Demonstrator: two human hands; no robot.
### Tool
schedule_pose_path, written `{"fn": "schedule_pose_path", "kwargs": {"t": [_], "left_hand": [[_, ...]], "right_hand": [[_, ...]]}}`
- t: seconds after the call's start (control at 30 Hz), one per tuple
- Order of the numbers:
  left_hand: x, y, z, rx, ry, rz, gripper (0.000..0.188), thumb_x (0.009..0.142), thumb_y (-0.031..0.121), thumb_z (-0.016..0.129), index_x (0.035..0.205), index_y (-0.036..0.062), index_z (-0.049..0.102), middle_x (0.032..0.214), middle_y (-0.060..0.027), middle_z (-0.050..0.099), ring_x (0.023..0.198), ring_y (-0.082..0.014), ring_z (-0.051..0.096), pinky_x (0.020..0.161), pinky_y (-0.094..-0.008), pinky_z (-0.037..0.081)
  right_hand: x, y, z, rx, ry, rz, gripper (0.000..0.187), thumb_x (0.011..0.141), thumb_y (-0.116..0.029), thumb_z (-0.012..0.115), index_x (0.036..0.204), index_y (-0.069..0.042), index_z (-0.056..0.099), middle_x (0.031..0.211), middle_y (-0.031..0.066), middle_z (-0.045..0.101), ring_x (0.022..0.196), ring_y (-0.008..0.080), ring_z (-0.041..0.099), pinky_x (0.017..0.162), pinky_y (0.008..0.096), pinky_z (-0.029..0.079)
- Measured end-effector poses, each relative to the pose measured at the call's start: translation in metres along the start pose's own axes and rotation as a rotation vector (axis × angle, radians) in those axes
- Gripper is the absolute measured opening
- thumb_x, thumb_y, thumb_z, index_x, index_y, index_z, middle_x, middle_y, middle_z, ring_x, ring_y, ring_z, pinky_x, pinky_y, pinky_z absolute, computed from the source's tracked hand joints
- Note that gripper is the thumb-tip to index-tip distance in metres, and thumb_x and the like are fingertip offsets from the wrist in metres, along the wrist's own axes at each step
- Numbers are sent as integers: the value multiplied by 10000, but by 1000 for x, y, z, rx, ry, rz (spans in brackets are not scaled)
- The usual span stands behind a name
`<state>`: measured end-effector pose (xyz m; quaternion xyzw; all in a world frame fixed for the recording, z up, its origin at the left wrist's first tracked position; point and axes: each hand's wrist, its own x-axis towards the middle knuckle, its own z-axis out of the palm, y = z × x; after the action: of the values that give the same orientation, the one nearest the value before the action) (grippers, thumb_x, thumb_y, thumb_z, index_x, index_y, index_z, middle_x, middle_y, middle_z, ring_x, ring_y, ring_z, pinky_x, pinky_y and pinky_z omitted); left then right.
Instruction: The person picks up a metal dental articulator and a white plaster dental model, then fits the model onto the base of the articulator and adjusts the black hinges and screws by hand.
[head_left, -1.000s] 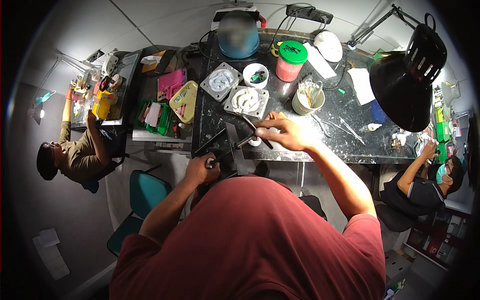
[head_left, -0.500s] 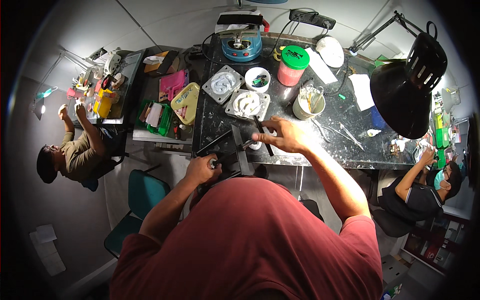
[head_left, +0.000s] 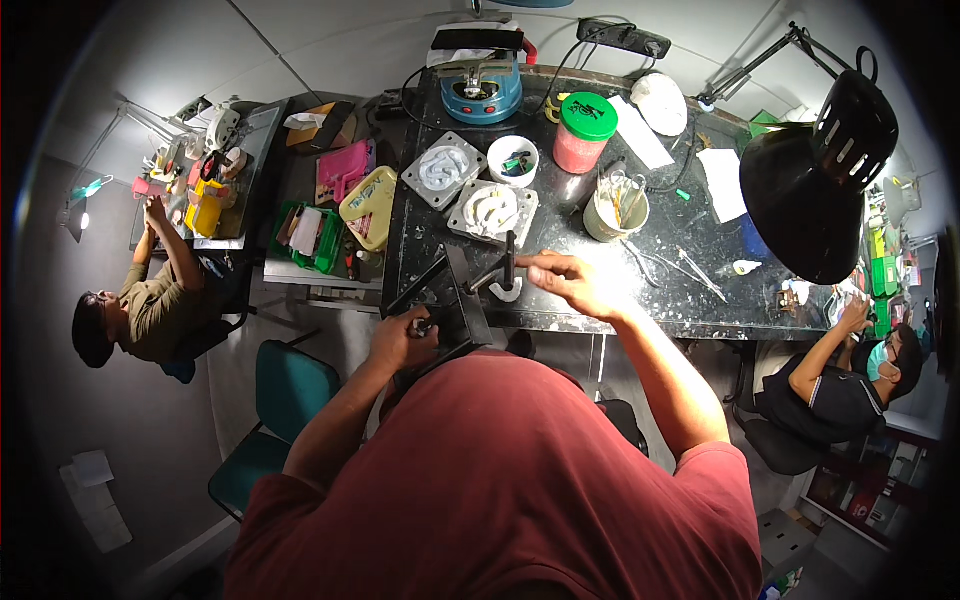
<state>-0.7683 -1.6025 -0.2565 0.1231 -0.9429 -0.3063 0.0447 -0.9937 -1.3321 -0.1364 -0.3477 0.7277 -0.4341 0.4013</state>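
Observation:
A black metal screw press (head_left: 465, 290) with a T-shaped handle (head_left: 510, 260) is tilted at the front edge of the bench. My left hand (head_left: 402, 340) is closed round its near left part, where a bit of shiny metal shows by the fingers. At the handle's crossbar is my right hand (head_left: 580, 285), index finger stretched out against it and the other fingers loosely bent, not wrapped round it. Beneath the handle lies a white horseshoe-shaped piece (head_left: 512, 292). Just beyond are two square metal flask halves with white plaster, one nearer (head_left: 493, 211), one farther left (head_left: 443, 168).
A white bowl (head_left: 513, 160), a green-lidded jar (head_left: 585, 135), a tool pot (head_left: 615, 208) and a blue machine (head_left: 481, 92) stand beyond. Metal tools (head_left: 700, 275) lie right, under a black lamp (head_left: 820, 190). Two people sit at other benches, left and right.
The T-handle's crossbar has turned from slanting to nearly upright. My right hand has shifted slightly right and down, its index finger now straighter. The press has tilted a little; my left hand stays on it.

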Motion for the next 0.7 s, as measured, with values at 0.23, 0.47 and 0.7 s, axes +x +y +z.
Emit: {"fn": "schedule_pose_path", "kwargs": {"t": [0.23,0.47,0.7], "left_hand": [[7,17,-6,7,-111,12,293,774,358,748,912,126,633,592,-87,626,594,-307,657,530,-411,502],[24,25,-17,20,-110,22,290,779,341,743,915,111,630,602,-84,635,588,-316,655,542,-411,507],[63,34,-47,110,27,60,285,761,343,742,842,127,575,582,-56,624,578,-288,659,532,-394,502]], "right_hand": [[8,-15,-10,1,19,-27,329,868,-334,674,1164,-196,718,1048,36,612,1086,182,546,971,302,405],[22,4,-20,-574,239,12,170,871,-259,646,930,-204,795,852,52,545,938,266,530,860,381,428],[34,-29,-26,203,208,-174,415,963,-430,583,1098,-66,729,1010,115,689,1008,195,607,959,316,431]]}}
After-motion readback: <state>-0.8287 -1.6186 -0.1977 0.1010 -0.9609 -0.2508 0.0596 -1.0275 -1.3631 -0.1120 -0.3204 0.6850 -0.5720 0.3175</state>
